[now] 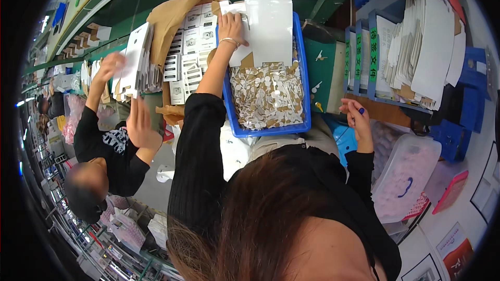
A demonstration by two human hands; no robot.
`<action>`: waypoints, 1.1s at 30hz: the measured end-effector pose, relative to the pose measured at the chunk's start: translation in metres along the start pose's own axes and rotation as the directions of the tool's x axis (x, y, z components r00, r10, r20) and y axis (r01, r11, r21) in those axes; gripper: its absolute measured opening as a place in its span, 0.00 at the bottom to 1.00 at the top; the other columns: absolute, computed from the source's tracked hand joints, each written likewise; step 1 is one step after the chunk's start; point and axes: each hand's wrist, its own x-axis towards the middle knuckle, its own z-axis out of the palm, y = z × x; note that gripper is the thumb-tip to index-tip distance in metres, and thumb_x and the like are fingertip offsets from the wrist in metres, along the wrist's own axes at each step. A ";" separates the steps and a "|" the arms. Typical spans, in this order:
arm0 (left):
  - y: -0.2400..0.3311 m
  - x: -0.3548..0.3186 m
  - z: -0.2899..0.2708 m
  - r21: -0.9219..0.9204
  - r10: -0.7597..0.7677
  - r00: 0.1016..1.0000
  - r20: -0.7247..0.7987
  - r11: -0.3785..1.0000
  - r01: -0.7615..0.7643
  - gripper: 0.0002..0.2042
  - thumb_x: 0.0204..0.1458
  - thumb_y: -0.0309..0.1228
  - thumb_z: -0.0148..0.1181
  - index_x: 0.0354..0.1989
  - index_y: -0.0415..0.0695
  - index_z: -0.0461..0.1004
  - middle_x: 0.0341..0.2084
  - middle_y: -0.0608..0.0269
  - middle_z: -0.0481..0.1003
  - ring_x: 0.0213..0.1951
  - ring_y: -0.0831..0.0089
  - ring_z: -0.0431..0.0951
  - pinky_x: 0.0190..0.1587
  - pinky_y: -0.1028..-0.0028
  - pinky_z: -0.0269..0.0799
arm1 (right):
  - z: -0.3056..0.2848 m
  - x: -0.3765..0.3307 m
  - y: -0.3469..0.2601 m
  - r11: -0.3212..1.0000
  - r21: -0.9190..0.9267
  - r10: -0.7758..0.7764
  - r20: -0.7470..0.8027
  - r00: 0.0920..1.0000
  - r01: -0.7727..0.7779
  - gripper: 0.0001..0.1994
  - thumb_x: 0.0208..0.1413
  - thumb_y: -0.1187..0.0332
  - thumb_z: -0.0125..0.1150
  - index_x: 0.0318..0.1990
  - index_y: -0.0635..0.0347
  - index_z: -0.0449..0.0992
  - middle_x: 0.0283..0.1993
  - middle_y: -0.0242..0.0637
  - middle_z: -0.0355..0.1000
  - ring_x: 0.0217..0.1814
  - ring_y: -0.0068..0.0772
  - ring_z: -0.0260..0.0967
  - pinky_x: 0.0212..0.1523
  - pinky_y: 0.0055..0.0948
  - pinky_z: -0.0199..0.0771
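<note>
A blue plastic bin [307, 101] in front of me holds a heap of small white and brown die-cut paper scraps [268, 93]. Large white card sheets [269, 26] lie across its far part. My left hand [232, 27], with a bracelet at the wrist, reaches over the bin's far left corner. Its fingers lie stretched out on the white card at the left of the sheets, the thumb apart. To the right of the bin, my right hand [357, 119] hangs in the air with loosely bent fingers and a small blue band on one finger. It touches nothing.
A brown-paper-lined carton of printed white boxes [192, 39] stands left of the bin. Beyond it, a co-worker's hands [138, 125] are near a stack of white cards [136, 54]. Blue file holders [372, 57] and a clear lidded tub [406, 177] stand at the right.
</note>
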 end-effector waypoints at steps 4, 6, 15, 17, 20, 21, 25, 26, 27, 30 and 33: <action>-0.003 -0.036 0.001 -0.098 0.012 0.998 -0.056 0.995 -0.018 0.42 0.18 0.45 0.73 0.48 0.44 0.62 0.46 0.50 0.61 0.49 0.56 0.59 0.57 0.62 0.48 | 0.008 0.016 -0.004 0.996 -0.088 0.016 0.076 0.997 -0.009 0.11 0.55 0.68 0.48 0.42 0.63 0.70 0.29 0.34 0.70 0.14 0.12 0.51 0.15 0.11 0.48; 0.000 -0.060 0.001 -0.228 0.050 0.982 -0.181 0.969 -0.092 0.37 0.20 0.43 0.72 0.44 0.44 0.64 0.44 0.49 0.61 0.48 0.56 0.59 0.56 0.61 0.49 | 0.022 0.032 0.003 0.865 -0.419 -0.243 0.130 0.961 0.276 0.13 0.53 0.69 0.51 0.45 0.63 0.68 0.33 0.34 0.70 0.27 0.21 0.64 0.28 0.15 0.61; 0.015 -0.134 -0.004 -0.712 -0.195 0.827 -0.527 0.633 -0.305 0.19 0.42 0.42 0.58 0.38 0.40 0.71 0.43 0.51 0.66 0.36 0.66 0.68 0.45 0.70 0.60 | 0.097 0.134 -0.011 0.396 -0.627 -0.585 0.390 0.711 0.671 0.23 0.49 0.67 0.56 0.52 0.62 0.58 0.41 0.42 0.69 0.35 0.33 0.68 0.33 0.26 0.66; 0.014 -0.139 0.007 -0.809 -0.289 0.811 -0.508 0.482 -0.336 0.19 0.46 0.43 0.54 0.37 0.39 0.72 0.42 0.51 0.67 0.34 0.68 0.69 0.43 0.72 0.62 | 0.102 0.141 -0.002 0.333 -0.638 -0.568 0.452 0.688 0.694 0.23 0.49 0.67 0.56 0.52 0.61 0.58 0.40 0.42 0.69 0.34 0.34 0.68 0.31 0.27 0.66; 0.017 -0.138 0.029 -0.966 -0.457 0.866 -0.205 -0.050 -0.255 0.29 0.51 0.53 0.34 0.33 0.37 0.74 0.35 0.53 0.72 0.31 0.72 0.70 0.41 0.75 0.61 | 0.102 0.141 0.008 0.326 -0.656 -0.541 0.461 0.704 0.681 0.22 0.49 0.69 0.56 0.51 0.61 0.59 0.36 0.43 0.70 0.29 0.36 0.68 0.28 0.28 0.66; 0.017 -0.139 0.035 -0.945 -0.471 0.877 -0.091 -0.236 -0.225 0.34 0.53 0.56 0.28 0.31 0.37 0.74 0.33 0.54 0.73 0.29 0.74 0.70 0.41 0.76 0.61 | 0.103 0.141 0.011 0.324 -0.663 -0.531 0.463 0.709 0.675 0.21 0.49 0.69 0.56 0.50 0.61 0.59 0.35 0.43 0.70 0.27 0.37 0.68 0.27 0.29 0.66; 0.022 -0.136 0.041 -0.960 -0.500 0.866 -0.025 -0.231 -0.161 0.41 0.50 0.60 0.18 0.28 0.36 0.75 0.26 0.56 0.74 0.28 0.74 0.70 0.39 0.79 0.61 | 0.115 0.129 0.013 0.394 -0.558 -0.649 0.394 0.651 0.730 0.19 0.49 0.70 0.55 0.48 0.60 0.60 0.31 0.41 0.70 0.25 0.37 0.68 0.25 0.28 0.65; 0.023 -0.136 0.042 -0.964 -0.509 0.861 -0.006 -0.224 -0.140 0.43 0.49 0.61 0.15 0.28 0.35 0.75 0.23 0.57 0.75 0.28 0.74 0.70 0.38 0.80 0.60 | 0.118 0.127 0.013 0.415 -0.515 -0.686 0.364 0.630 0.750 0.18 0.49 0.70 0.55 0.48 0.60 0.60 0.29 0.40 0.70 0.24 0.37 0.68 0.25 0.28 0.65; 0.023 -0.135 0.043 -0.964 -0.515 0.857 -0.007 -0.225 -0.142 0.43 0.49 0.61 0.15 0.28 0.35 0.75 0.23 0.57 0.75 0.28 0.74 0.70 0.38 0.80 0.60 | 0.116 0.127 0.014 0.412 -0.513 -0.685 0.371 0.627 0.753 0.18 0.49 0.70 0.55 0.48 0.60 0.60 0.29 0.40 0.70 0.24 0.37 0.68 0.25 0.28 0.65; 0.022 -0.134 0.044 -0.946 -0.475 0.880 -0.005 -0.283 -0.158 0.42 0.50 0.61 0.17 0.25 0.36 0.75 0.23 0.58 0.74 0.27 0.74 0.70 0.38 0.80 0.60 | 0.113 0.135 0.020 0.387 -0.527 -0.732 0.323 0.599 0.757 0.14 0.50 0.70 0.54 0.44 0.61 0.61 0.28 0.39 0.69 0.23 0.34 0.66 0.24 0.26 0.64; 0.022 -0.136 0.034 -0.944 -0.485 0.874 -0.042 -0.266 -0.193 0.41 0.51 0.60 0.17 0.25 0.37 0.76 0.22 0.58 0.74 0.28 0.73 0.71 0.38 0.80 0.60 | 0.107 0.142 0.031 0.357 -0.528 -0.783 0.280 0.555 0.770 0.11 0.50 0.71 0.54 0.40 0.62 0.63 0.26 0.37 0.68 0.22 0.32 0.65 0.23 0.24 0.63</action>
